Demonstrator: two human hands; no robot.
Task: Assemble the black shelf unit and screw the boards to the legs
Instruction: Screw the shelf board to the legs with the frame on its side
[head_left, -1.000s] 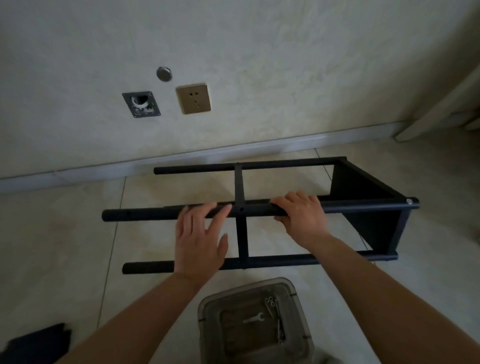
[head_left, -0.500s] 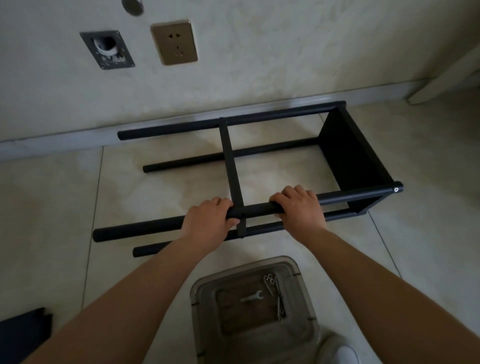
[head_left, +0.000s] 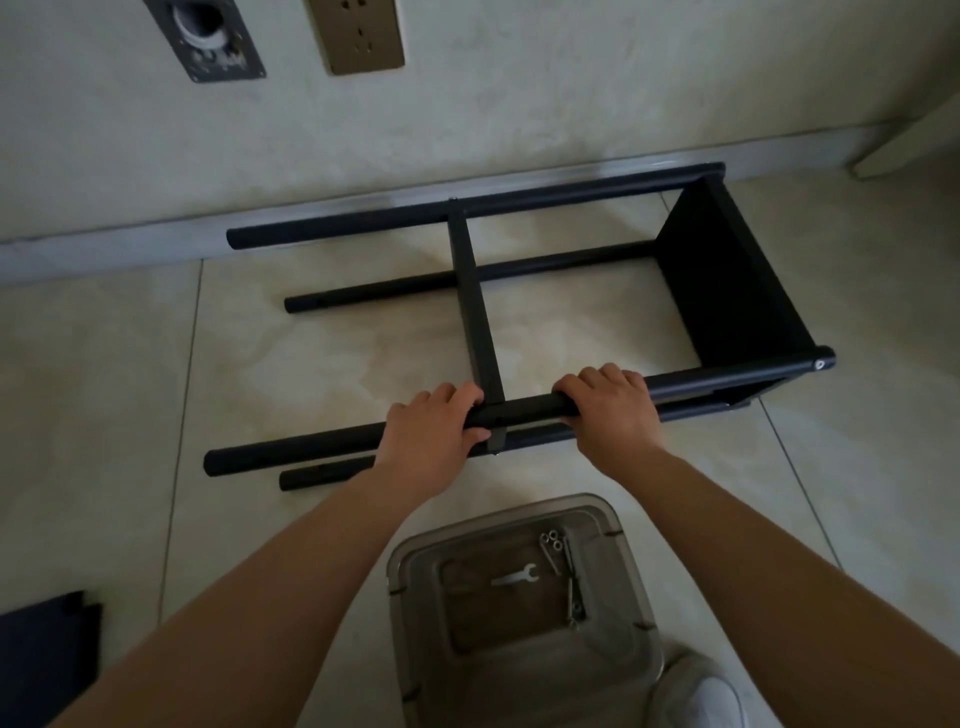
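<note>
On the nearest upper leg (head_left: 691, 382) of the black shelf unit (head_left: 727, 280) both hands are closed around the tube. The left hand (head_left: 431, 436) grips it just left of the thin middle board (head_left: 475, 306), and the right hand (head_left: 610, 410) grips it just right of that board, so the joint between board and leg lies between the two hands. The unit lies on its side on the tiled floor (head_left: 104, 389), directly in front of the person. Its long axis runs left to right, with the free leg ends at the left and the end board at the right, where a screw head (head_left: 819, 364) is visible. The far legs lie close to the wall skirting. I judge that the next move must handle the whole frame along this axis; both hands are about equally near. Behind the hands, near the person, a clear box (head_left: 524, 597) holds a small wrench (head_left: 517, 577) and long screws (head_left: 563, 571). Another dark board (head_left: 41, 654) lies at lower left.
</note>
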